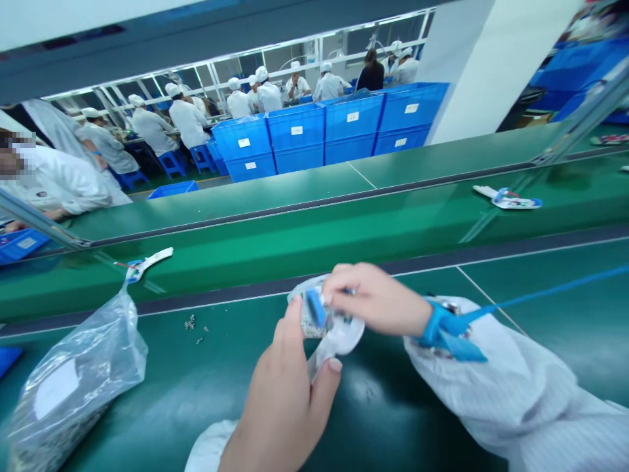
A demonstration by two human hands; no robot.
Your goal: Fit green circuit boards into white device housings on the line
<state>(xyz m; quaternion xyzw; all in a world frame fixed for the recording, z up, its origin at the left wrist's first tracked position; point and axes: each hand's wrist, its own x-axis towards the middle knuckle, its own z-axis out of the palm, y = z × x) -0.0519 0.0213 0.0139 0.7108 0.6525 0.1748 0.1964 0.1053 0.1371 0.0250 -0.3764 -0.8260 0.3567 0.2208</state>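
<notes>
Colour entry: white, blue and green about the hands.
In the left hand [282,377]: white part [346,337], blue piece [316,308]. At the right hand's [376,298] wrist: bright blue strap [435,324], white sleeve [506,380] with faint stripes. Beneath both hands: dark green table [196,387]. Beyond them: brighter green strip [275,246]; blue bins [282,145], white labels [297,130]. Left of the left hand: silvery screws [190,322]; colourless bag [111,347], white patch [56,389].

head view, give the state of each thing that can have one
white part, held
blue piece, attachment unclear
left hand, holding white part
right hand, fingers at white part, grip unclear
plastic bag, partly filled, sealing unclear
metal bits, loose, scattered
blue strap, around right wrist
farther white pieces, lying apart
blue bins, stacked two high
</notes>
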